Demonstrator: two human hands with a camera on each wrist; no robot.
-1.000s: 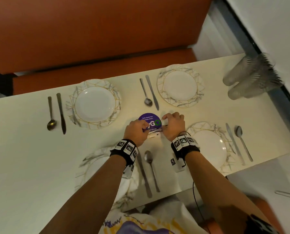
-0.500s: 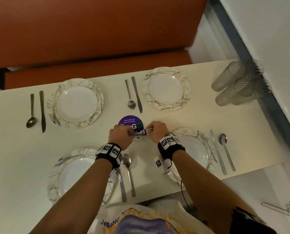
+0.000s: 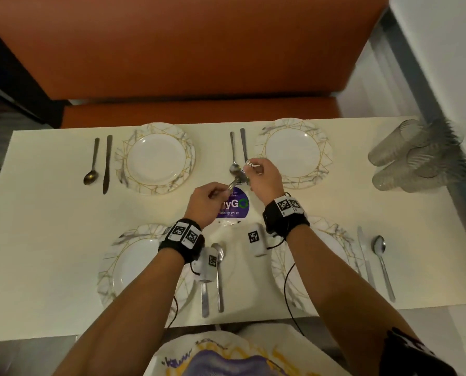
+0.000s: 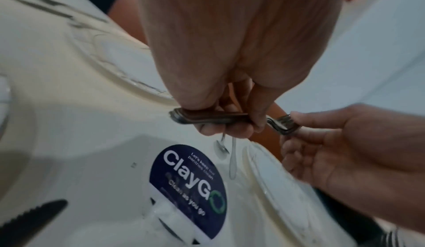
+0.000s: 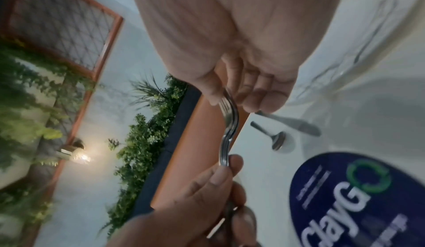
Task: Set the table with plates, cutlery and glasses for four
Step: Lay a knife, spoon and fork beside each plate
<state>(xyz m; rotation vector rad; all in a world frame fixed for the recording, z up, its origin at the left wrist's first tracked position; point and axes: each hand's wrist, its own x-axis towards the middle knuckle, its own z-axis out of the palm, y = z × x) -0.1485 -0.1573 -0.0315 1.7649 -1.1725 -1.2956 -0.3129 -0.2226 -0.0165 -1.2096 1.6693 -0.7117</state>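
A small stack of metal forks [image 3: 236,181] hangs above the purple round sticker [image 3: 234,210] at the table's middle. My left hand [image 3: 221,191] grips the fork handles [image 4: 207,118]. My right hand [image 3: 249,172] pinches the tine end [image 5: 226,105]. Four marble-rimmed plates lie on the table: far left [image 3: 123,158], far right [image 3: 325,158], near left [image 3: 110,261] and near right [image 3: 343,240], the near two partly hidden by my arms. Beside each plate lie a knife and a spoon, such as the far-middle spoon [image 3: 233,158] and the near-right knife [image 3: 364,256]. Clear glasses [image 3: 416,158] are piled at the table's right end.
An orange bench [image 3: 199,109] runs along the far side of the cream table [image 3: 36,240]. A grey wall edge [image 3: 443,90] borders the right end behind the glasses. Bare tabletop shows at the left end.
Both hands have lifted the forks off the sticker. The right hand has risen toward the far-right plate, tilting the forks. The head view has shifted.
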